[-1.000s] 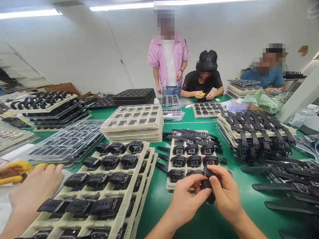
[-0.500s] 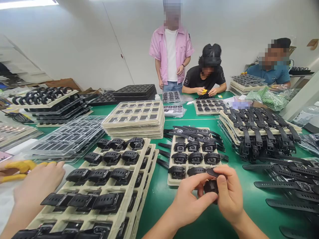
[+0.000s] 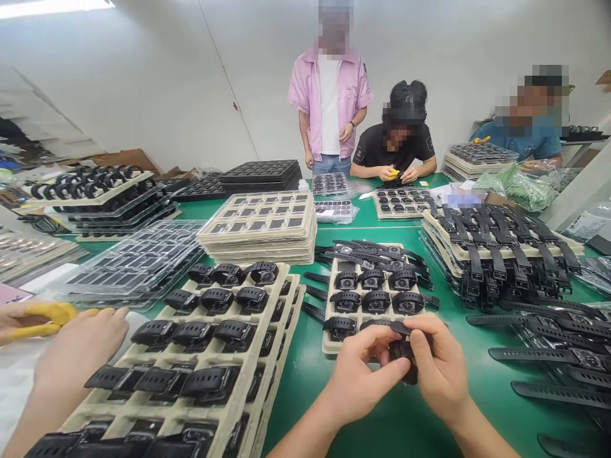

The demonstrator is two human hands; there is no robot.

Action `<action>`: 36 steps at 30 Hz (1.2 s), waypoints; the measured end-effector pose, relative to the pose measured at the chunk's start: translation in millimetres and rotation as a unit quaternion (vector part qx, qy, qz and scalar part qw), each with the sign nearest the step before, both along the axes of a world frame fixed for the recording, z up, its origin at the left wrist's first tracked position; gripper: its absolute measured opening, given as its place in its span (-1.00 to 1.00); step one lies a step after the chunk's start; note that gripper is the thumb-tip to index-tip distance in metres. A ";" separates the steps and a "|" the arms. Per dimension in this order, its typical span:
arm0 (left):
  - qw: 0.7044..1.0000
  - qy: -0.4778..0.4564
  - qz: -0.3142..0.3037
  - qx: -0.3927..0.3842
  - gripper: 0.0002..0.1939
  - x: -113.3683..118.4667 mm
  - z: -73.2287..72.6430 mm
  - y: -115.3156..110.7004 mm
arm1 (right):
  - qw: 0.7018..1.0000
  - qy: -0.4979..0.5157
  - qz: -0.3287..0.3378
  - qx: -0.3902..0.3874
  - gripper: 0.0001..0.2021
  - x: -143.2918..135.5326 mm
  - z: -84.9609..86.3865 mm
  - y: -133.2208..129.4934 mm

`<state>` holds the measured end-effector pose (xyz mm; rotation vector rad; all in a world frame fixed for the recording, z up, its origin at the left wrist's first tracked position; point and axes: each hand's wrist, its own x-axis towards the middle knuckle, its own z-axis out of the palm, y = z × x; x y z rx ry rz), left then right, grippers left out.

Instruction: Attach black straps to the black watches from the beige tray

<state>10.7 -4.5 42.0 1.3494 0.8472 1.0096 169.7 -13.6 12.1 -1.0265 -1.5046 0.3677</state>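
Above the green table, a black smartwatch [image 3: 401,350] is held between my two hands, its strap bent into a loop. My left hand [image 3: 365,375] is closed on the watch from the left, thumb and fingers at its body. With the thumb and fingertips, my right hand [image 3: 440,366] pinches the strap end at the top; part of the watch is hidden behind the fingers. Just beyond my hands lies a cream tray [image 3: 329,348] with rows of looped black watches [image 3: 376,301]. Several watches with straight straps [image 3: 398,253] lie across its far end.
To the left stands a stack of cream trays [image 3: 267,356] filled with watches. Loose watches [image 3: 568,356] lie at the right, below a tray stack [image 3: 501,245] heaped with more. A co-worker's hands [image 3: 76,334] with yellow finger covers are at the left edge. Other people [image 3: 396,149] are across the table.
My right-hand fingers have tipped forward over the strap, which now lies closer to the watch body. The view has shifted slightly.
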 end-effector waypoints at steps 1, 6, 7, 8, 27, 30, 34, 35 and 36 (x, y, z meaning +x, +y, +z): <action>1.000 0.002 0.007 -0.005 -0.69 0.0 -0.6 0.3 | 1.000 0.011 0.002 -0.001 -0.87 0.4 -0.6 0.3; 0.999 -0.005 0.038 -0.031 -0.74 1.2 -2.2 0.7 | 0.998 0.060 0.002 -0.002 -0.80 -0.8 -1.8 -0.7; 0.998 -0.013 0.039 -0.037 -0.74 1.4 -2.3 0.6 | 0.998 0.059 0.007 -0.005 -0.79 -1.1 -1.3 -1.1; 0.998 -0.022 0.041 -0.043 -0.73 1.6 -2.3 0.4 | 0.998 0.056 0.018 -0.007 -0.79 -1.3 -0.6 -1.4; 0.994 -0.085 0.068 -0.024 -0.37 -0.6 -21.8 4.6 | 0.997 0.002 0.072 0.011 -0.81 6.5 -15.4 15.8; 0.988 -0.120 0.074 -0.058 -0.46 -0.1 -20.1 4.0 | 0.995 0.076 0.067 -0.002 -0.83 3.5 -18.0 14.1; 0.977 -0.159 0.071 -0.125 -0.46 0.5 -11.5 6.1 | 0.987 0.113 0.110 -0.015 -0.84 1.6 -6.9 12.0; 0.975 -0.163 0.073 -0.134 -0.47 0.7 -9.9 6.5 | 0.988 0.104 0.115 -0.017 -0.85 1.7 -3.7 11.9; 0.974 -0.164 0.078 -0.138 -0.48 0.9 -8.6 6.8 | 0.989 0.091 0.116 -0.018 -0.86 2.0 -1.2 11.8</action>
